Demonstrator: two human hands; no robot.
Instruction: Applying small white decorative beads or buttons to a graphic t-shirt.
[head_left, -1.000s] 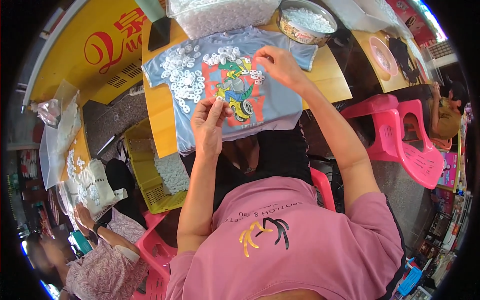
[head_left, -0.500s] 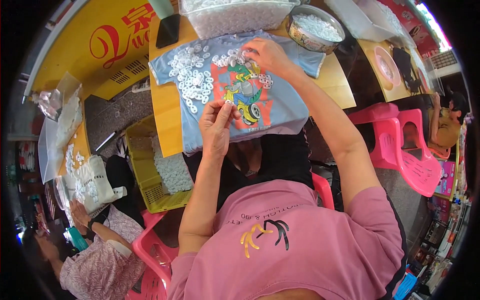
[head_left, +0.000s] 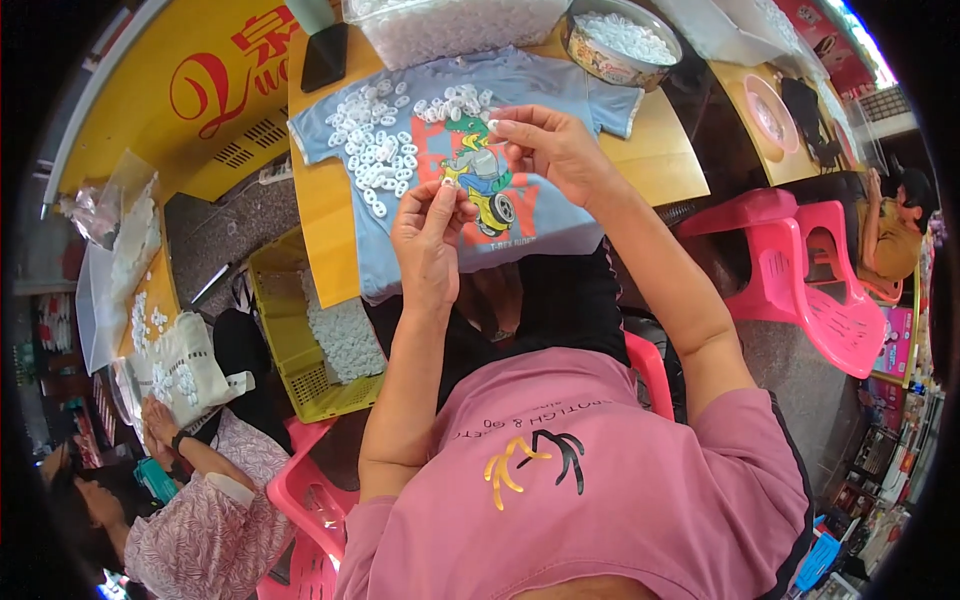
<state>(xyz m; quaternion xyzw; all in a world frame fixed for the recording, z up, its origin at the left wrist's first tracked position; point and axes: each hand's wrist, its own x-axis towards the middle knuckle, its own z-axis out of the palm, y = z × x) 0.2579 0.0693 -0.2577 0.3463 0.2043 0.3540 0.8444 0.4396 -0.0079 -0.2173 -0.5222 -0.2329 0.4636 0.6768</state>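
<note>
A light blue T-shirt [head_left: 550,90] with a dinosaur-on-scooter print lies spread over the wooden table before me. On its left side lies a loose heap of small white oval plastic pieces with holes [head_left: 380,160]; a smaller cluster of white pieces [head_left: 452,103] sits above the print. My left hand [head_left: 432,225], over the lower print, pinches a small white plastic piece [head_left: 449,182] between thumb and forefinger. Slightly higher and to the right, my right hand [head_left: 555,150] is closed in a pinch on another small white piece [head_left: 493,125], partly covered by the fingers. The hands are apart.
Beyond the shirt stand a clear tub of white pieces [head_left: 455,35], a round tin [head_left: 600,62] and a black phone [head_left: 325,58]. A yellow crate [head_left: 285,330] is at lower left. Pink chairs [head_left: 770,265] stand right. One co-worker [head_left: 210,490] sits left, another [head_left: 890,235] far right.
My right hand has come back from the cluster above the print toward my left hand, now with a small white piece in its fingertips. My left hand keeps its pinch, nearly in place.
</note>
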